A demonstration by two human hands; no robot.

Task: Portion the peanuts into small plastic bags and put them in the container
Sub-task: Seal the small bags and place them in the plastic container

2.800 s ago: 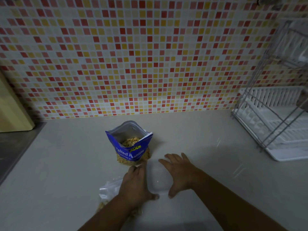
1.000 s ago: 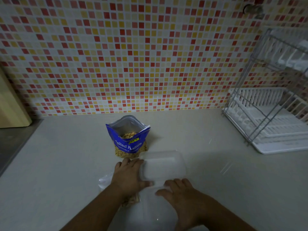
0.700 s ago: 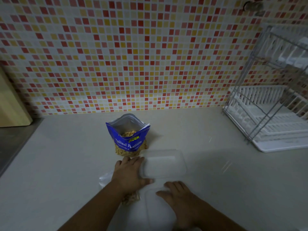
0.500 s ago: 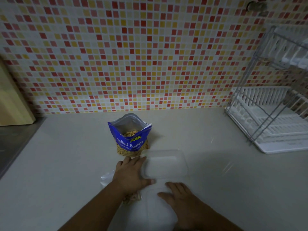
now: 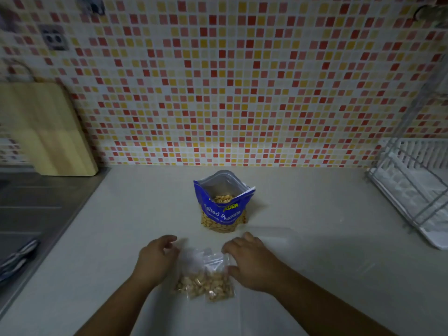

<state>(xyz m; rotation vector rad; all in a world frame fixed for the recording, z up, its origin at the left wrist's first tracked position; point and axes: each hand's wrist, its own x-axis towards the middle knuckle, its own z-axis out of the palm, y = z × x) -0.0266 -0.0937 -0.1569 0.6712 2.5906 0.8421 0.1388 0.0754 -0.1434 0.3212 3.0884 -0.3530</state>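
Two small clear bags of peanuts (image 5: pixel 206 280) lie side by side on the counter between my hands. My left hand (image 5: pixel 155 260) sits at their left edge with its fingers curled; whether it grips the plastic is hidden. My right hand (image 5: pixel 249 263) curls its fingers and thumb over the top right corner of the right bag. Behind them stands the opened blue salted-peanuts pouch (image 5: pixel 223 204), upright and with nuts inside. The clear container (image 5: pixel 276 241) shows only as a faint outline right of my right hand.
A white dish rack (image 5: pixel 412 190) stands at the right edge of the pale counter (image 5: pixel 145 202). At the left are a steel sink drainer (image 5: pixel 36 214) and a wooden cutting board (image 5: pixel 48 132) leaning on the tiled wall.
Both hands have left the clear container and its lid and come to the small peanut bags. The view has shifted right, so everything sits further left in frame.
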